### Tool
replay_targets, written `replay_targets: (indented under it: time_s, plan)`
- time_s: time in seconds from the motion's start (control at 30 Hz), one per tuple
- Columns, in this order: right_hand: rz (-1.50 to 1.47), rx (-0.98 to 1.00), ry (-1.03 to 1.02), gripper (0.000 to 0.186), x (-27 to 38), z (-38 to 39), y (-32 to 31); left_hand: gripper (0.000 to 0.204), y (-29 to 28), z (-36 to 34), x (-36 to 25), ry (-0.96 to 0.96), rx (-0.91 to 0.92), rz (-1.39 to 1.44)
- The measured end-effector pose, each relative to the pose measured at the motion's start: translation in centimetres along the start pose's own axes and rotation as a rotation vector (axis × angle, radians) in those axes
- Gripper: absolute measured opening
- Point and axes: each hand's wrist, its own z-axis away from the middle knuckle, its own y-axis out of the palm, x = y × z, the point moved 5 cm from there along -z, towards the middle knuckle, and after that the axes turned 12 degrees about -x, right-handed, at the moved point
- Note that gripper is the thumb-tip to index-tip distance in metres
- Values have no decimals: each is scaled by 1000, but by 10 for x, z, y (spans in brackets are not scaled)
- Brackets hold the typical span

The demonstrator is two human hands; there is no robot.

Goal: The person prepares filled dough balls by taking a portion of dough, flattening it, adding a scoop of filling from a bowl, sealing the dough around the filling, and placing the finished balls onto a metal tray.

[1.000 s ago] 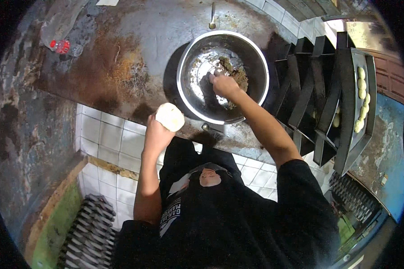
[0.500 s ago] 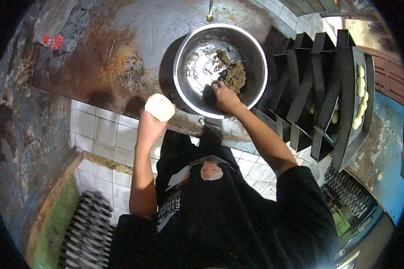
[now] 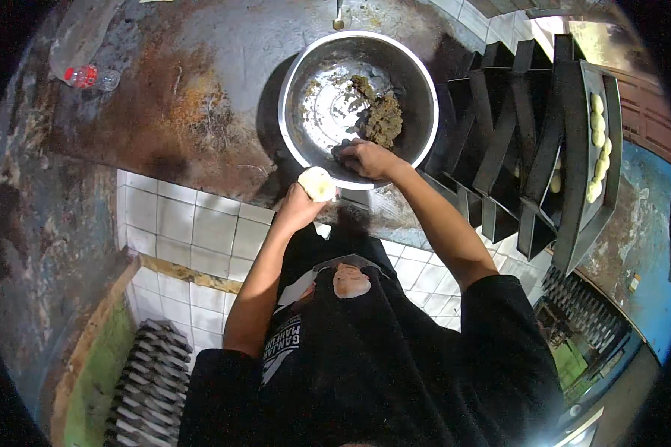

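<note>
My left hand (image 3: 297,208) is closed around a pale, round piece of dough (image 3: 317,184), just off the near left rim of a wide metal bowl (image 3: 285,112). Inside the bowl, a lumpy brownish-green filling (image 3: 384,121) lies toward the right side, with smears on the shiny bottom. My right hand (image 3: 370,160) reaches in over the near rim. Its fingers are bent together at a small dark portion near the bowl's wall, apart from the main lump. What they pinch is mostly hidden.
Stacked dark metal trays (image 3: 529,141) stand on the right; the outermost holds several pale dough pieces (image 3: 598,141). A plastic bottle with a red label (image 3: 89,77) lies at the far left of the stained table (image 3: 149,112). A spoon-like utensil (image 3: 338,22) lies beyond the bowl.
My left hand has moved right with the dough, closer to the bowl. My right hand has shifted slightly left and down within the bowl. The whole view has shifted a little.
</note>
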Motion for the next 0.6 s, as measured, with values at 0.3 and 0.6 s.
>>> replay_targets:
  time_s: [0.3,0.6]
  plan:
    - [74,39,67,46,-23,-14,12,20,9,1,-12,-57,6,31]
    - [26,219,56,31,-22,-26,10,18,14,-4,-7,-94,60,47]
